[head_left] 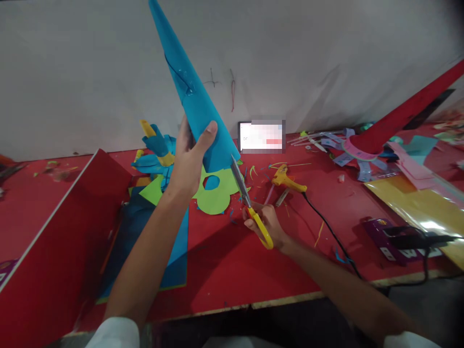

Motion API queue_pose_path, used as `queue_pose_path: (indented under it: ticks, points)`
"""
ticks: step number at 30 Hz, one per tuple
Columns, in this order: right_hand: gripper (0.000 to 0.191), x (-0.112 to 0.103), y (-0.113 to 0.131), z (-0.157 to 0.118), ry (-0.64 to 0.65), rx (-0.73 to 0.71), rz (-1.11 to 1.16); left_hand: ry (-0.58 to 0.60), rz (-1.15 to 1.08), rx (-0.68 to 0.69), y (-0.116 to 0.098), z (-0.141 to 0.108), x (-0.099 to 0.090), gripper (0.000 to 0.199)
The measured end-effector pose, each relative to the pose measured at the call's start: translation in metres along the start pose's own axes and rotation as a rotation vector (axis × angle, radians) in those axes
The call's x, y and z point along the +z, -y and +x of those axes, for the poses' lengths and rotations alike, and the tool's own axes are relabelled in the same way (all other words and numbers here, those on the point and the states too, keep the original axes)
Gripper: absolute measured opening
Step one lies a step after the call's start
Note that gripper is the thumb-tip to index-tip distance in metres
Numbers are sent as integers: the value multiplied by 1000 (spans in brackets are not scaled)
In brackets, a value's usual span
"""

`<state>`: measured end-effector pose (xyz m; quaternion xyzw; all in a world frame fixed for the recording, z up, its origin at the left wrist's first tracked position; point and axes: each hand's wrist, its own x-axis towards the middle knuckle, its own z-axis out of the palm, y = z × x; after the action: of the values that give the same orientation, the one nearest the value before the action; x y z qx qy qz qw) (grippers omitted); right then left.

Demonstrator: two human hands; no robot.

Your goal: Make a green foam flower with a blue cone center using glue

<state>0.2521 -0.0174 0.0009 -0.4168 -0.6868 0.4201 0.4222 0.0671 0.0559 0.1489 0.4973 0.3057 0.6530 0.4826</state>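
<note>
A long blue paper cone (206,106) tilts up to the left above the table, its wide end low. My left hand (192,154) is closed around that wide end, thumb on the front. Scissors with yellow handles (261,228) are in my right hand (266,222), their blades at the cone's lower right edge. Clear tape shows on the cone's side seam. Beneath the cone lies a lime-green flower-shaped paper (213,200) with a round hole, blue showing through it.
A yellow glue gun (289,180) with a black cord lies right of the scissors. Behind stands a phone (261,137) against the wall. A red cone (395,118) is at right, a blue-and-yellow paper piece (159,150) at left. A red panel (72,241) rises front left.
</note>
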Motion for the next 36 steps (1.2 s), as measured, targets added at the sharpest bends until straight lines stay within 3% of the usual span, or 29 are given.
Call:
queue_pose_path:
  ticks: [7,13,20,25,36]
  points:
    - [71,0,0,-1,-2,10,-16,9,-20,-77,0,0,-1,67]
    - [69,-1,2,0,3,27,-5,-5,63,5,1,0,-1,39]
    - [71,0,1,2,-9,103,-50,-10,47,-1,0,0,0,40]
    - [73,3,2,1,31,106,69,-22,69,-8,2,0,-2,58]
    - [69,8,-8,1,112,96,71,-70,52,40,0,0,-4,55]
